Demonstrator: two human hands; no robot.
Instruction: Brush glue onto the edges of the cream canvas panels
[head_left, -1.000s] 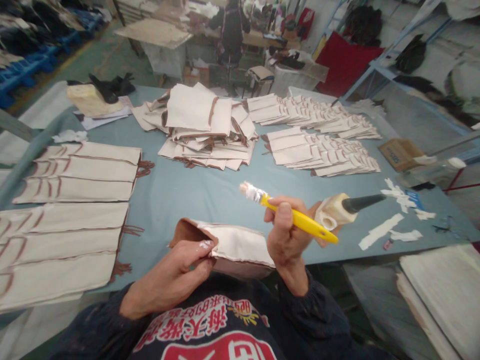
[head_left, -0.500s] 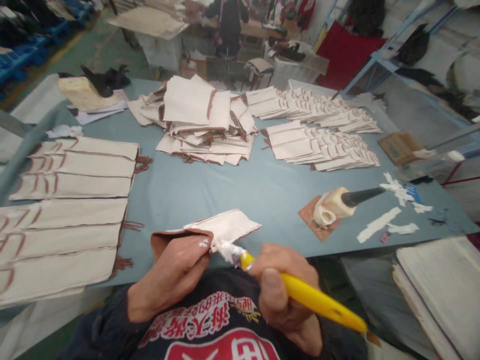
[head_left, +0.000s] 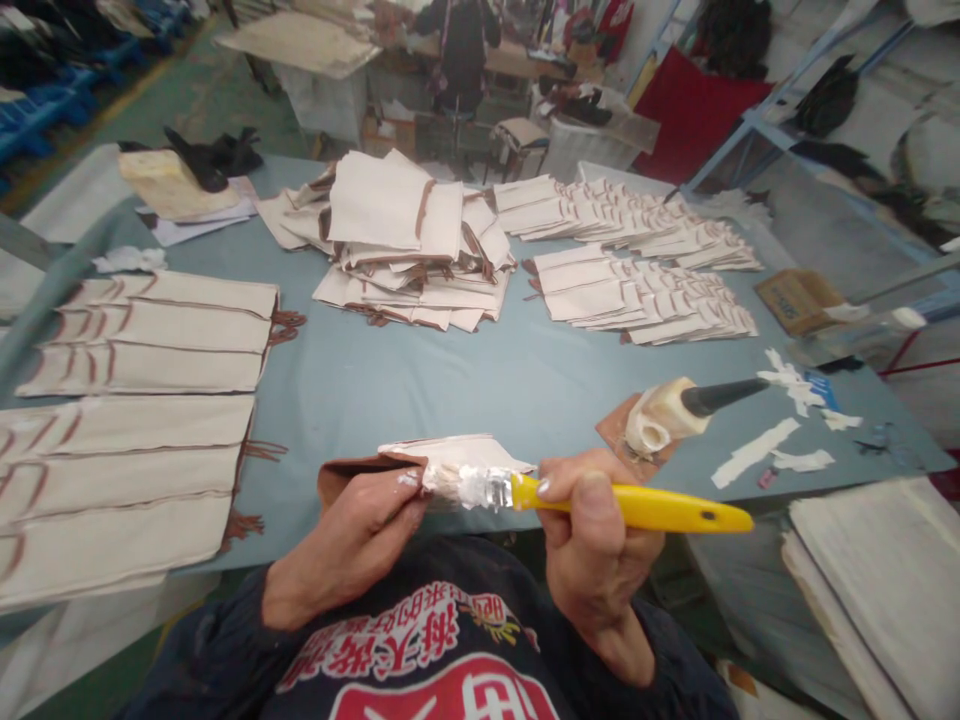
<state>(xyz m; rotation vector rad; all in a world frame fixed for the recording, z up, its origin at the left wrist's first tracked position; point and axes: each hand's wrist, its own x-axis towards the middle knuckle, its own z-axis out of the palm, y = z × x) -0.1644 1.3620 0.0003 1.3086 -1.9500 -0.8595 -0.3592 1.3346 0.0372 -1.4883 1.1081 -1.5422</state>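
My left hand [head_left: 349, 540] pinches the edge of a folded piece, brown leather-like [head_left: 335, 478] on one face and off-white [head_left: 457, 450] on the other, at the table's near edge. My right hand [head_left: 600, 530] is closed round the yellow handle of a paintbrush [head_left: 637, 507], which lies nearly level. White paste coats its bristles [head_left: 454, 483], which touch the piece right beside my left fingertips. To the right, a cream plastic container [head_left: 660, 420] with a black handle in it stands on a brown square.
Rows of off-white pieces with brown edging [head_left: 161, 365] lie at left. A heaped stack [head_left: 397, 215] is at the back middle, with more overlapping rows [head_left: 645, 295] at back right. White scraps [head_left: 754, 450] and a small cardboard box [head_left: 799, 298] are on the right. A person [head_left: 457, 50] is in the background.
My right hand has moved right and slightly up, and the brush has swung from a slant to nearly level. The piece in my left hand has shifted a little to the right and tipped.
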